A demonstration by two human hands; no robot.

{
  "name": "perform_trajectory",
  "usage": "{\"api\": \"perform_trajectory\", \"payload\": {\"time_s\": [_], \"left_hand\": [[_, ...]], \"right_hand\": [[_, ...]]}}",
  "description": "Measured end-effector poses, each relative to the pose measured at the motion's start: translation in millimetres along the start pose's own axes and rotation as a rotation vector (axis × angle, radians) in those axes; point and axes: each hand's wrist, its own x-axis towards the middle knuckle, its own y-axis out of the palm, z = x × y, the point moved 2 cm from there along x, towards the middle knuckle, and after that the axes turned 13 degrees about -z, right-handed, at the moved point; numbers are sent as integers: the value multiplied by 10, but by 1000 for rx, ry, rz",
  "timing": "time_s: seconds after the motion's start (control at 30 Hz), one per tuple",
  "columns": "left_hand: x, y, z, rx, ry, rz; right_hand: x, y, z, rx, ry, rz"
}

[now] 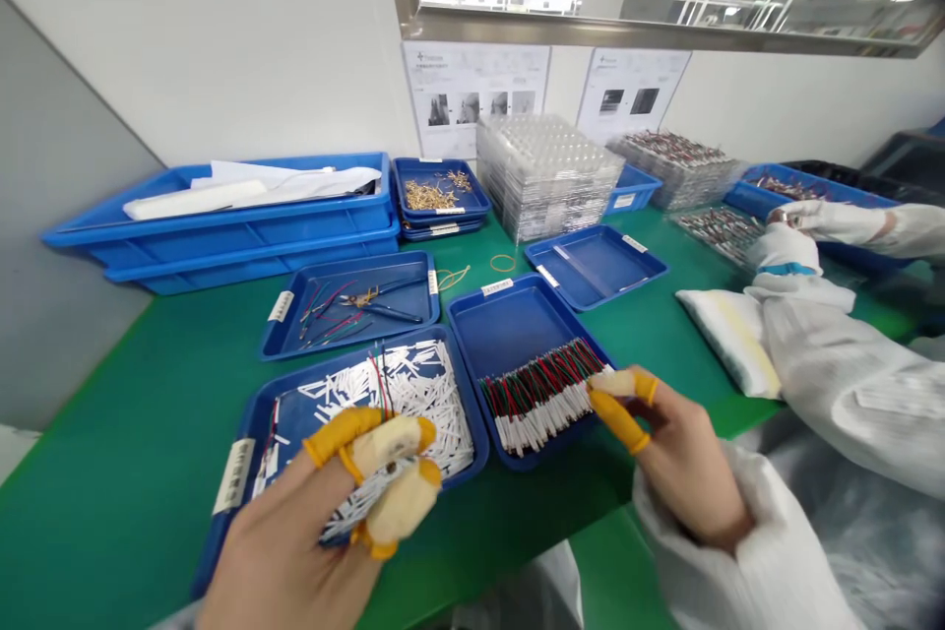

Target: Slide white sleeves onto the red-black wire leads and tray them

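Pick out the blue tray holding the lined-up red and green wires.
The blue plastic tray nearest the right hand: only its wires lie in one orderly row.

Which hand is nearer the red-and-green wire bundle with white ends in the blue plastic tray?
The right hand, at the right end of the red-and-green wire bundle. The left hand is farther left, over the neighbouring blue tray.

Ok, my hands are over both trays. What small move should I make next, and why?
Probably pick up one of the red and green wires standing in the tray of white tubes with your left hand. They stand just beside its capped fingers, while your right hand is busy at the wire bundle in the next tray.
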Motion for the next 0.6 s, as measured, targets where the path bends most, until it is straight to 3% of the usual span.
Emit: {"api": "perform_trajectory", "payload": {"time_s": [0.1,0.2,0.27,0.43,0.6], "left_hand": [[197,104,46,120,238,250],[390,336,36,244,276,508],[472,530,-3,240,314,592],[494,956,-83,163,380,673],[480,1148,-123,146,401,678]], "right_hand": [[207,14,-227,-230,-82,-23],[249,121,-297,-375,-153,5],[243,181,-293,-392,-172,36],[259,236,-250,-421,-199,98],[273,130,-221,-456,-208,128]]}}
